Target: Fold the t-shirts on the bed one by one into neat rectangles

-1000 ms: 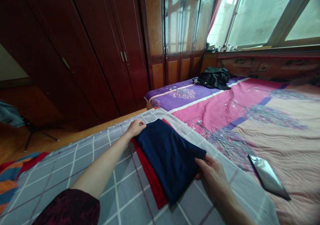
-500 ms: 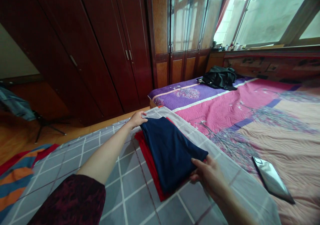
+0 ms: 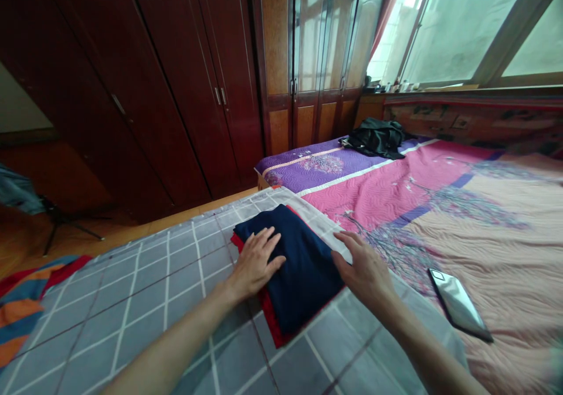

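Observation:
A folded navy cloth (image 3: 299, 272) lies on top of a folded red cloth (image 3: 273, 324), whose edges show along the left and lower sides. Both rest on a grey checked cover (image 3: 176, 272). My left hand (image 3: 257, 263) lies on the navy cloth's left part, fingers spread, gripping nothing. At the cloth's right edge is my right hand (image 3: 363, 266), thumb and fingers apart, with nothing held between them. Whether its thumb touches the fabric is hard to tell.
A phone (image 3: 460, 304) lies on the pink and beige bedspread (image 3: 497, 254) at right. Farther back is a black garment (image 3: 376, 137). Striped clothing (image 3: 26, 301) is at far left, near a tripod (image 3: 57, 222). Dark red wardrobes (image 3: 176, 90) stand behind.
My left hand has let go of the navy cloth's far left corner and moved nearer, onto its surface. My right hand has released the right corner and opened. The view has shifted slightly.

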`<state>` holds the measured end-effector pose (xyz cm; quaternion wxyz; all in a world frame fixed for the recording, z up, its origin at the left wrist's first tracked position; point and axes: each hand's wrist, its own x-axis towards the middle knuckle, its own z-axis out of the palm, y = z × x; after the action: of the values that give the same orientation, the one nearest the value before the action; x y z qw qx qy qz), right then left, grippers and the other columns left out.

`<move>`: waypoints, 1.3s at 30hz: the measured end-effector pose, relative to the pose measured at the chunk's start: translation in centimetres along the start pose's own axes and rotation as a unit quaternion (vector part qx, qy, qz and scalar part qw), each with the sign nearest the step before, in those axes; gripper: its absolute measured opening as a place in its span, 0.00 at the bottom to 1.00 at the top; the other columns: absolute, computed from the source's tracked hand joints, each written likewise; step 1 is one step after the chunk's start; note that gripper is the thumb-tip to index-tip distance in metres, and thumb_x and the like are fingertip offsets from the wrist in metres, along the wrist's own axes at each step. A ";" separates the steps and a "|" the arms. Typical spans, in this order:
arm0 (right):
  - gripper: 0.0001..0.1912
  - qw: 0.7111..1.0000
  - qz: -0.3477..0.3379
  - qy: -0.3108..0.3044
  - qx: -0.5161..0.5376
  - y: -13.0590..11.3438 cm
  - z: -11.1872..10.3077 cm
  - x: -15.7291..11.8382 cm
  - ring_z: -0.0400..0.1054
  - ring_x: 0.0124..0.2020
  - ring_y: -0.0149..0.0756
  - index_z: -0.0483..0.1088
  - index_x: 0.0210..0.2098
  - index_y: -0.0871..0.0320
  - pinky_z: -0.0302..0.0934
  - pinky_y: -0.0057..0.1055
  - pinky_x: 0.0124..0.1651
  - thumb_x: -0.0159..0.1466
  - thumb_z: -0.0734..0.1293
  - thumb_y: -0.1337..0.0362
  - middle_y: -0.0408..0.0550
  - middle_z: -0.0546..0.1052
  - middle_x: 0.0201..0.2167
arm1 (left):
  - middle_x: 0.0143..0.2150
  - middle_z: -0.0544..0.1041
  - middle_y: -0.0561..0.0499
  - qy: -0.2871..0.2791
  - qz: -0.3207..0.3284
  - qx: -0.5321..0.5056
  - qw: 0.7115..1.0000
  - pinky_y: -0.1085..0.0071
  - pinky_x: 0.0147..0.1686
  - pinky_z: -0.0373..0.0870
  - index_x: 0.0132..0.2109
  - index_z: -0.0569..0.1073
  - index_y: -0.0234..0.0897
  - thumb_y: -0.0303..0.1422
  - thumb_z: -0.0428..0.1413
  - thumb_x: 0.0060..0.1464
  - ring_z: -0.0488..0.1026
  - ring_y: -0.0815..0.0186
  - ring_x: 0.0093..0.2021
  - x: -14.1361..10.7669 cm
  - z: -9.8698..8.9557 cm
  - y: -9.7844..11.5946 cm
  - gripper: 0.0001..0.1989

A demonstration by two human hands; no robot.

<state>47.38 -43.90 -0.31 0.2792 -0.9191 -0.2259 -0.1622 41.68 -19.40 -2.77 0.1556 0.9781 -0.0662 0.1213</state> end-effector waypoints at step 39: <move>0.24 0.918 -0.380 -0.070 -0.086 1.7 17.4 12.7 0.53 0.63 0.51 0.69 0.52 0.55 0.55 0.50 0.57 0.66 0.51 0.54 0.56 0.67 0.57 | 0.70 0.36 0.45 -0.078 -0.080 -0.159 0.981 0.40 0.62 0.31 0.68 0.45 0.39 0.57 0.45 0.55 0.25 0.45 0.67 -1.4 0.2 0.8 0.42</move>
<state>61.92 -30.85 -9.40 0.0998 -0.7938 -0.5620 -0.2100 40.20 -20.12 -3.11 0.3123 0.9496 -0.0182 0.0199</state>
